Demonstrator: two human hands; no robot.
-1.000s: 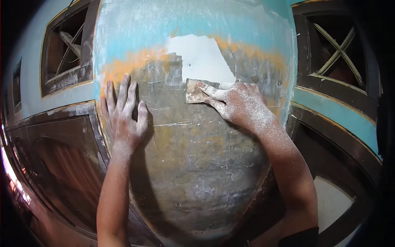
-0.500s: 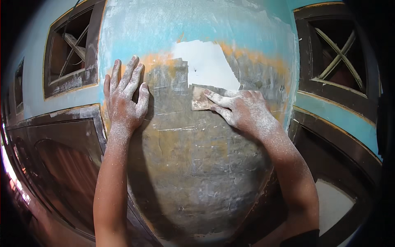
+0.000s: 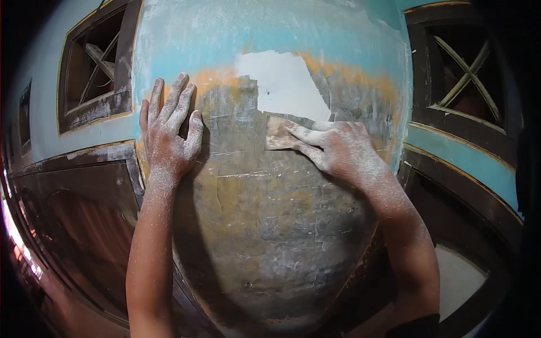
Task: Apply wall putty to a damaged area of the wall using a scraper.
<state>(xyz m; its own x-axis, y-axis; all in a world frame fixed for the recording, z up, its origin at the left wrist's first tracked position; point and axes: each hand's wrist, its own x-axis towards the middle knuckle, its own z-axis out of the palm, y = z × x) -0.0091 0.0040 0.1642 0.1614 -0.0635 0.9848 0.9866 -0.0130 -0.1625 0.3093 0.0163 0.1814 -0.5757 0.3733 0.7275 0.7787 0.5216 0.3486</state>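
My right hand [image 3: 346, 149], dusted with white powder, pinches a small flat putty scraper [image 3: 277, 134] between thumb and fingers. The scraper's smeared, pale brownish face lies against the wall [image 3: 253, 225], just below a white putty patch [image 3: 287, 81]. That patch has straight, angular edges and spans the orange band and the grey bare surface. To the left, my left hand [image 3: 172, 132] rests flat on the wall with fingers spread and nothing in it. White dust coats it as well. The far end of the scraper is hidden behind my right fingers.
Above the grey surface the wall is turquoise [image 3: 270, 28]. Dark framed openings with crossed bars stand on the left [image 3: 97, 62] and right [image 3: 465, 73]. Beneath them are a dark wooden panel [image 3: 84, 225] at left and a dark frame [image 3: 462, 191] at right.
My right hand and the scraper have shifted very slightly right along the patch's lower edge. My left hand stays in place on the wall.
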